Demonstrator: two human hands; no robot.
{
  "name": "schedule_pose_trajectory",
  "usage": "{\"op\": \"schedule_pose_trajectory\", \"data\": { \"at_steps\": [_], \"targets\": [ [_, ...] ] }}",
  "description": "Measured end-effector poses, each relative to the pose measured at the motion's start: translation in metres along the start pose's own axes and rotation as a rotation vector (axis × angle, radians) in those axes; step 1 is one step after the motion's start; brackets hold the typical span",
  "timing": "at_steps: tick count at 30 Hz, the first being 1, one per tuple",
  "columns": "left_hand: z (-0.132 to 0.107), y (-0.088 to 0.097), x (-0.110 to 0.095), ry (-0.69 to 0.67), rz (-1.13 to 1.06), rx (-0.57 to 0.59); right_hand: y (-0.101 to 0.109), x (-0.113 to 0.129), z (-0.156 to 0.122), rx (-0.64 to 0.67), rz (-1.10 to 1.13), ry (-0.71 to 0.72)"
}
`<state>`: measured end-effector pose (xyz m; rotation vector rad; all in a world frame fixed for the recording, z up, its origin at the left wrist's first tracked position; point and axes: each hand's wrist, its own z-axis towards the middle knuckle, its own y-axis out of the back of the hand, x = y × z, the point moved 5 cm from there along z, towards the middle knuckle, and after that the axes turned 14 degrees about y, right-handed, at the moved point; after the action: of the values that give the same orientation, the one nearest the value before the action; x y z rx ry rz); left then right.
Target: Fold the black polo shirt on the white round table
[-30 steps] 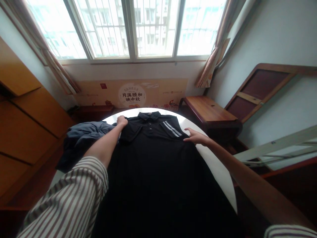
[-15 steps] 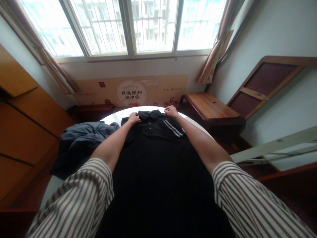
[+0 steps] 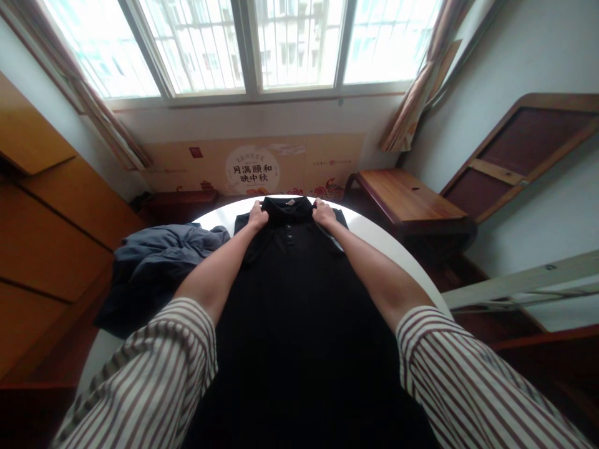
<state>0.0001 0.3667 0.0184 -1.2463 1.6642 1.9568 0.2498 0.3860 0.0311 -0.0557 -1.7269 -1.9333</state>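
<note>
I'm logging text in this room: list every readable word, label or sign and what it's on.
"月满颐和 映中秋": round emblem on the cardboard panel under the window.
Small red mark and red line on that panel: too small to read.
Neck label of the black polo shirt: blurred.

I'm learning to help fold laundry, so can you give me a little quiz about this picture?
1. True or false: the left hand and right hand both grip the black buttoned polo shirt beside its collar.
2. What lies left of the shirt on the round white table? A) crumpled grey-blue garment B) red towel C) shoes
3. Fill in: the shirt's buttons face ___.
Key: 1 true; 2 A; 3 up.
</note>
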Motion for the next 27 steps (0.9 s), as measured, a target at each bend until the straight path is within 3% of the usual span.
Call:
{"op": "schedule_pose_trajectory", "data": {
  "at_steps": [4,7,9,12,16,19,23,27],
  "targets": [
    [-0.010,0.003,-0.013,-0.076,-0.020,-0.042,0.003,0.015,-0.017,-0.020,-0.019,0.097],
    [-0.033,0.012,-0.026,-0.181,-0.013,-0.028,0.013,0.031,-0.050,-0.004,-0.015,0.201],
    [-0.066,0.023,-0.032,-0.337,0.028,0.020,0.023,0.044,-0.090,0.019,-0.009,0.348],
    [-0.150,0.046,-0.027,-0.648,0.162,0.148,0.044,0.061,-0.181,0.032,-0.008,0.620],
    [-0.289,0.083,0.018,-0.815,0.344,0.329,0.062,0.057,-0.316,0.044,0.014,0.667],
    [-0.371,0.109,0.061,-0.808,0.444,0.344,0.062,0.047,-0.399,-0.002,-0.037,0.655],
    [-0.433,0.138,0.111,-0.730,0.578,0.246,0.059,0.038,-0.471,-0.051,-0.150,0.675],
    [-0.472,0.162,0.140,-0.762,0.613,0.247,0.073,0.030,-0.507,-0.083,-0.117,0.739]
  ]
}}
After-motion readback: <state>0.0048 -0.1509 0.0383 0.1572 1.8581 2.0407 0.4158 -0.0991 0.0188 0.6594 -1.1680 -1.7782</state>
